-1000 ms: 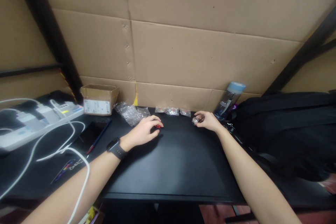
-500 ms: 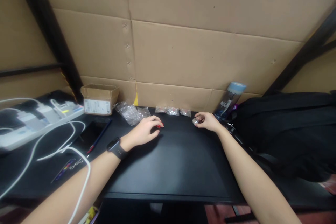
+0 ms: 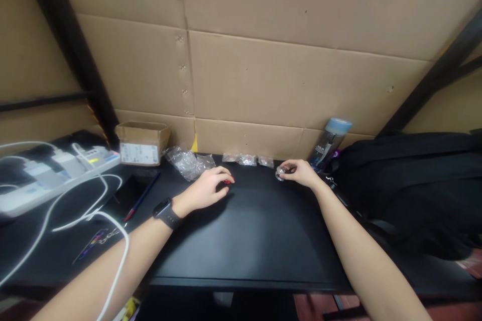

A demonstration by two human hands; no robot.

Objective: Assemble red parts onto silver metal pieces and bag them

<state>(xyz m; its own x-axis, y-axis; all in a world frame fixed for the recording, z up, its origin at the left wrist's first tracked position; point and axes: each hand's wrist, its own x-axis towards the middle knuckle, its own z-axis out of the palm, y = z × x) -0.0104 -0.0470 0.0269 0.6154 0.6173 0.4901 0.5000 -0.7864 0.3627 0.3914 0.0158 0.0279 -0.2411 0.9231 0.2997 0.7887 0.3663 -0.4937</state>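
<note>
My left hand (image 3: 206, 188), with a black watch on its wrist, rests curled on the black table (image 3: 248, 241) over a small red object (image 3: 227, 181) that peeks out at its fingertips. My right hand (image 3: 299, 172) sits further right, fingers pinched round a small silvery round object (image 3: 279, 174) on the table. Several small clear bags (image 3: 247, 159) with tiny parts lie along the cardboard wall just behind both hands.
A crumpled clear bag (image 3: 187, 162) and a small cardboard box (image 3: 143, 142) stand at the back left. A phone and pen (image 3: 132, 192), white cables (image 3: 81, 200) and a power strip (image 3: 48, 170) lie left. A water bottle (image 3: 329, 143) and a black backpack (image 3: 410, 185) sit right.
My right hand has shifted slightly with the silvery object between its fingers. My left hand has stayed in place.
</note>
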